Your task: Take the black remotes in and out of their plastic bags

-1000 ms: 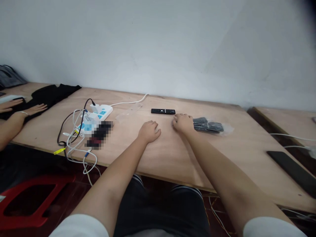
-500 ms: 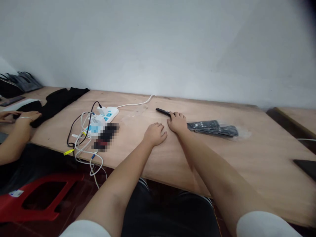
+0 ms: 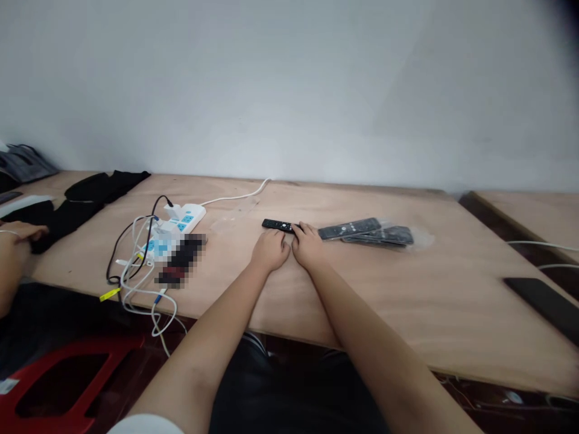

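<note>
A black remote control [image 3: 277,225] lies on the wooden table in front of me, its buttons facing up. My right hand [image 3: 309,246] is closed over its right end, which the fingers partly cover. Just below its near edge rests my left hand [image 3: 268,251], thumb apart from the slightly bent fingers; whether the fingertips touch the remote I cannot tell. To the right of my right hand, several more remotes in clear plastic wrapping [image 3: 355,229] lie in an overlapping pile.
On the left stands a white power strip [image 3: 192,216] with tangled cables, beside a pixelated dark object [image 3: 183,259]. Black cloth [image 3: 93,196] and another person's hand [image 3: 25,232] are farther left. A dark flat object [image 3: 543,304] lies at the right table edge.
The remote under my right hand has turned and come nearer, its buttons now showing. My left hand has moved up beside it, close to my right hand. The view has shifted right.
</note>
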`<state>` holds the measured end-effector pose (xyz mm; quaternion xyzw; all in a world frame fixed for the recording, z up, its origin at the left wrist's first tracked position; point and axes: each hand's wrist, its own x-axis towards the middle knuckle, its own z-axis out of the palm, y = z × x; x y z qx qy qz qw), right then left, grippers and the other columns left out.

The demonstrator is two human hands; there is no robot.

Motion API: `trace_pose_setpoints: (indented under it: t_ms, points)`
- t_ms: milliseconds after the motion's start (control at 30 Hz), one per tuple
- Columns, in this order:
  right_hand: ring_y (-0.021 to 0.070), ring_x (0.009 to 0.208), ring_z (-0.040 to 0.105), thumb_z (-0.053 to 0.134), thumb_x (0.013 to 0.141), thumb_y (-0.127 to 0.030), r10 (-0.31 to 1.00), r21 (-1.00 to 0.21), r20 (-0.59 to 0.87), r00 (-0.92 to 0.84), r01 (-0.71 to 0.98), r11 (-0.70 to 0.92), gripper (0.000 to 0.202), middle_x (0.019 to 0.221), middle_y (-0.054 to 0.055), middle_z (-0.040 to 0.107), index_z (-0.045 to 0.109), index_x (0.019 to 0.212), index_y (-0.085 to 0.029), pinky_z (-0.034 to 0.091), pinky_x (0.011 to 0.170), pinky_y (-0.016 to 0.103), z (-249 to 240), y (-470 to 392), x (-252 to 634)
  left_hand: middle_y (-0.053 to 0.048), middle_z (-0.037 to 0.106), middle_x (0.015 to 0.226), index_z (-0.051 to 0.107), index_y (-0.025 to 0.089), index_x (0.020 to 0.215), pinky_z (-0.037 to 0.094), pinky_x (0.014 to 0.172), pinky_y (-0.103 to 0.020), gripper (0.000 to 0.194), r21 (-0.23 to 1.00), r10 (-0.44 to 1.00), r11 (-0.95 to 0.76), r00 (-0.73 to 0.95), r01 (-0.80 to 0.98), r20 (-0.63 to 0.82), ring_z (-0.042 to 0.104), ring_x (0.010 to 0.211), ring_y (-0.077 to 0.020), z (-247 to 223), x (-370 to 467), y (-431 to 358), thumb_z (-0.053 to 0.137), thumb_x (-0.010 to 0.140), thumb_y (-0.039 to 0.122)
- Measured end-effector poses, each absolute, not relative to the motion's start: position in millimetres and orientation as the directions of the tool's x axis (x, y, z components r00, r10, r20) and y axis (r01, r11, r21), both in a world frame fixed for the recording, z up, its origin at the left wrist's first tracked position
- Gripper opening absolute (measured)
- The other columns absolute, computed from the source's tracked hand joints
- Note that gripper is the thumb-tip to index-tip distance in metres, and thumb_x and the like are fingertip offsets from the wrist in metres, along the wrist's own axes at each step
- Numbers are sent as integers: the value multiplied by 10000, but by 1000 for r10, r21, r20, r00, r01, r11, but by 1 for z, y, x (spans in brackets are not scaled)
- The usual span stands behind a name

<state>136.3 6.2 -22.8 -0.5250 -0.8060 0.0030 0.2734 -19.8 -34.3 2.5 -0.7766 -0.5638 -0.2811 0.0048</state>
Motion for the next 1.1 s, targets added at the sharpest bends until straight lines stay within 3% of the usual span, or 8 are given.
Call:
trace_pose_setpoints:
  t_ms: [267, 400, 533, 733, 900, 1100]
  points:
    - [293, 1242, 564, 520, 924, -161, 898, -394, 381, -219, 841, 372, 458, 1335, 111, 689, 696, 1344, -208, 430, 1106, 410, -11, -1, 143, -92, 601, 999, 561, 228, 962, 503, 955, -427, 209, 447, 796, -251, -80, 859, 600, 573, 1039, -281, -2, -29, -34, 619, 796, 113]
    - [307, 1272, 544, 528, 927, -182, 913, -400, 351, -206, 849, 346, 507, 1377, 146, 663, 621, 1423, -143, 421, 1094, 416, -10, 2, 143, -124, 613, 1085, 601, 208, 1036, 492, 1012, -449, 204, 461, 773, -173, -170, 870, 611, 580, 1100, -305, -1, -37, -20, 632, 836, 182]
    - [316, 1268, 534, 536, 932, -213, 921, -398, 332, -202, 856, 331, 476, 1377, 150, 654, 646, 1389, -137, 415, 1082, 418, -11, 6, 144, -176, 631, 1247, 646, 161, 1158, 435, 1133, -446, 286, 478, 806, -60, -240, 876, 541, 568, 1258, -318, 0, -50, 3, 605, 909, 295]
    - [304, 1265, 529, 546, 935, -209, 932, -435, 304, -196, 842, 319, 454, 1363, 126, 666, 665, 1371, -167, 398, 1106, 414, -10, 10, 146, -243, 480, 1561, 625, 123, 1372, 300, 1236, -524, 561, 454, 873, 228, -387, 861, 296, 388, 1502, -389, -2, -66, 25, 481, 994, 511]
    - [289, 1235, 544, 517, 939, -164, 919, -438, 318, -234, 823, 361, 448, 1307, 134, 681, 670, 1360, -177, 425, 1099, 402, -10, 9, 146, -191, 407, 1640, 663, 178, 1354, 262, 1236, -596, 600, 446, 891, 263, -392, 856, 227, 273, 1563, -413, -3, -72, 30, 370, 1015, 577]
    - [329, 1204, 574, 503, 946, -170, 923, -425, 303, -238, 833, 355, 442, 1306, 149, 680, 677, 1352, -182, 393, 1135, 506, -5, 4, 142, -251, 398, 1628, 629, 118, 1383, 246, 1238, -600, 686, 424, 900, 290, -395, 858, 185, 265, 1565, -423, -2, -73, 32, 311, 1013, 599]
